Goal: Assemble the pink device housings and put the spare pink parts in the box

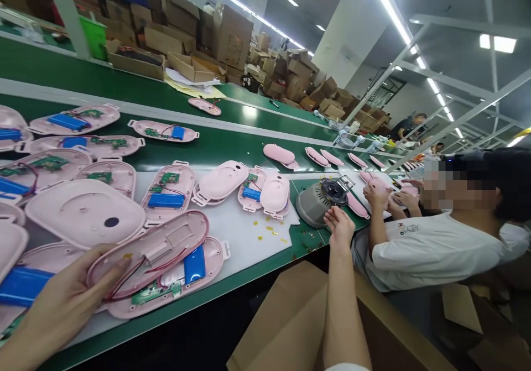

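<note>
My left hand [77,285] grips a pink plastic shell half [182,235], its hollow side up, with red and black wires and a white part inside. My thumb presses near a small yellow tape piece on it. Just under it lies another open pink shell [215,255] with a blue battery [194,265] and a green circuit board [155,292]. My right hand [341,227] is raised beside a grey tape dispenser [313,208], fingertips pinched together close to its black top. Whatever sits between those fingertips is too small to make out.
Several open pink shells with batteries and boards crowd the left side. Yellow tape scraps [269,228] lie on the white mat [232,249]. A cardboard box [286,310] stands below the bench edge. At right, a person in a white shirt [431,249] handles pink shells.
</note>
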The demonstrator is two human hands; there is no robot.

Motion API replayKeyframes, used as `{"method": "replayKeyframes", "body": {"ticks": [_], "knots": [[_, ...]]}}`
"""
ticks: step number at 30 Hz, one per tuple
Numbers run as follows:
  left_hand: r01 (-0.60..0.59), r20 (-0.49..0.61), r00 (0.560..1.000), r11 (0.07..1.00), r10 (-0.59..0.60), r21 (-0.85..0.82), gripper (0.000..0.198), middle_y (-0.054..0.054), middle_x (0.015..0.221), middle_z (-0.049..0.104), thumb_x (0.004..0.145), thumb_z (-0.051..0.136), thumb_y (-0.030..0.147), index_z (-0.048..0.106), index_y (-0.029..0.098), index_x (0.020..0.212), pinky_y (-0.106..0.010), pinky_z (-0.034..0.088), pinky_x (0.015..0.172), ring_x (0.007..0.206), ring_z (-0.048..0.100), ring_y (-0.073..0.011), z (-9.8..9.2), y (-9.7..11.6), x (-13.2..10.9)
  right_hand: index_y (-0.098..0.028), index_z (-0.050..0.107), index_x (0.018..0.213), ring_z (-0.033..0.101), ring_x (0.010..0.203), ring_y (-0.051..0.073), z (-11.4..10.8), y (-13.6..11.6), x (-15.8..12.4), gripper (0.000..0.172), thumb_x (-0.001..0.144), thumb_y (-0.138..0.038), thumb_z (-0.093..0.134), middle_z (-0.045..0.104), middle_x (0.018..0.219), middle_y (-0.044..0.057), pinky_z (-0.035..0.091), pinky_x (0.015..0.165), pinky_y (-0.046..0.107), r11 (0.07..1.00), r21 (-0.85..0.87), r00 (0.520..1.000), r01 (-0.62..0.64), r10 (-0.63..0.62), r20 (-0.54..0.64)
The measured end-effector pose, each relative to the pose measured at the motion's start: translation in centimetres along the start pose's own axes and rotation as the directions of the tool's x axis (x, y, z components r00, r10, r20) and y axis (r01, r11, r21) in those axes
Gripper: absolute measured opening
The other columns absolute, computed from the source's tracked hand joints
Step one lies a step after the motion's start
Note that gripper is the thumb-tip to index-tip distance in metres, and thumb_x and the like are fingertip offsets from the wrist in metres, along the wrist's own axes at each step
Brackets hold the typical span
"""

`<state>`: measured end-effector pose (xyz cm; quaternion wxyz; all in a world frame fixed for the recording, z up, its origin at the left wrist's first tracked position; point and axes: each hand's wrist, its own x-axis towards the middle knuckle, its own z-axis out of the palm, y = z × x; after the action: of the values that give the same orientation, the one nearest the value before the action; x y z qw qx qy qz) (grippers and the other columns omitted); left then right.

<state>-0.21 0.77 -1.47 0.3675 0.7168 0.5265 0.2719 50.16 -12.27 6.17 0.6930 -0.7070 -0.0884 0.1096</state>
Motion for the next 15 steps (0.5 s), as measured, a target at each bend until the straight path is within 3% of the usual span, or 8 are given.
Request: {"method": "replayKeyframes", "body": {"ticks": [5, 7, 8, 10, 12, 13, 14, 15], "knots": [[0.040, 0.041, 0.998, 0.999, -0.040, 0.010, 0.048, 0.000, 0.100, 0.070, 0.080, 0.051, 0.063, 0.058, 0.026, 0.109, -0.035, 0.053, 0.077, 0.092, 0.065, -0.0286, -0.6, 3.5, -1.1, -0.019, 0.058, 0.082, 0.056, 0.058, 0.011, 1.8, -1.0, -8.4, 0.022, 0.075, -0.038, 0.064, 0.063, 0.074, 0.002, 0.050, 0.054, 0.025, 0.988, -0.016, 0.976, 0.155, -0.151, 0.155], [0.007, 0.089, 0.996, 1.000, -0.005, -0.021, 0.047, -0.002, 0.096, 0.069, 0.086, 0.047, 0.059, 0.056, 0.022, 0.112, -0.033, 0.051, 0.077, 0.085, 0.064, -0.0252, -0.6, 4.3, -1.5, -0.019, 0.061, 0.086, 0.056, 0.061, 0.012, 4.9, -0.8, -14.2, 0.019, 0.082, -0.038, 0.060, 0.065, 0.081, 0.003, 0.047, 0.053, 0.025, 0.940, -0.046, 0.856, 0.337, -0.286, 0.430], [0.000, 0.104, 0.995, 0.999, 0.005, -0.047, 0.045, -0.003, 0.093, 0.069, 0.088, 0.045, 0.056, 0.055, 0.020, 0.113, -0.033, 0.050, 0.078, 0.084, 0.063, -0.0239, -0.5, 4.5, -1.7, -0.020, 0.062, 0.088, 0.058, 0.065, 0.013, 6.7, -0.6, -17.2, 0.017, 0.086, -0.036, 0.057, 0.066, 0.085, 0.004, 0.047, 0.055, 0.026, 0.884, -0.025, 0.711, 0.466, -0.358, 0.605], [-0.014, 0.090, 0.996, 0.992, 0.025, -0.123, 0.042, -0.004, 0.095, 0.067, 0.091, 0.044, 0.052, 0.054, 0.018, 0.113, -0.032, 0.048, 0.082, 0.089, 0.062, -0.0229, -0.3, 4.6, -1.9, -0.022, 0.063, 0.095, 0.061, 0.080, 0.017, 10.3, 0.1, -22.6, 0.016, 0.092, -0.029, 0.049, 0.068, 0.095, 0.006, 0.049, 0.066, 0.030, 0.711, 0.136, 0.278, 0.690, -0.433, 0.858], [-0.035, 0.045, 0.998, 0.972, 0.047, -0.234, 0.037, -0.005, 0.100, 0.066, 0.091, 0.046, 0.047, 0.054, 0.017, 0.112, -0.032, 0.047, 0.088, 0.096, 0.060, -0.0229, 0.0, 4.4, -2.1, -0.022, 0.063, 0.097, 0.060, 0.089, 0.020, 13.3, 1.1, -26.5, 0.021, 0.095, -0.022, 0.042, 0.068, 0.099, 0.007, 0.048, 0.075, 0.032, 0.527, 0.323, -0.102, 0.786, -0.404, 0.909], [-0.042, 0.017, 0.999, 0.954, 0.049, -0.296, 0.036, -0.005, 0.103, 0.065, 0.091, 0.048, 0.045, 0.055, 0.017, 0.111, -0.032, 0.046, 0.090, 0.099, 0.060, -0.0229, 0.1, 4.4, -2.2, -0.021, 0.062, 0.095, 0.058, 0.088, 0.020, 14.4, 1.6, -27.7, 0.023, 0.095, -0.019, 0.039, 0.067, 0.097, 0.007, 0.047, 0.076, 0.033, 0.444, 0.388, -0.230, 0.808, -0.368, 0.901], [-0.045, -0.016, 0.999, 0.934, 0.042, -0.355, 0.034, -0.005, 0.105, 0.065, 0.090, 0.049, 0.044, 0.055, 0.017, 0.110, -0.033, 0.046, 0.092, 0.100, 0.059, -0.0230, 0.3, 4.2, -2.3, -0.020, 0.061, 0.093, 0.057, 0.086, 0.021, 15.1, 2.2, -28.4, 0.025, 0.095, -0.018, 0.036, 0.067, 0.094, 0.008, 0.045, 0.076, 0.034, 0.384, 0.423, -0.310, 0.821, -0.323, 0.894], [-0.045, -0.049, 0.998, 0.913, 0.028, -0.406, 0.033, -0.006, 0.108, 0.064, 0.090, 0.050, 0.042, 0.055, 0.016, 0.111, -0.033, 0.045, 0.094, 0.102, 0.059, -0.0231, 0.5, 4.1, -2.4, -0.020, 0.060, 0.090, 0.056, 0.084, 0.021, 15.5, 2.6, -28.8, 0.025, 0.095, -0.018, 0.035, 0.065, 0.090, 0.008, 0.044, 0.075, 0.033, 0.357, 0.429, -0.341, 0.830, -0.283, 0.896]]}}
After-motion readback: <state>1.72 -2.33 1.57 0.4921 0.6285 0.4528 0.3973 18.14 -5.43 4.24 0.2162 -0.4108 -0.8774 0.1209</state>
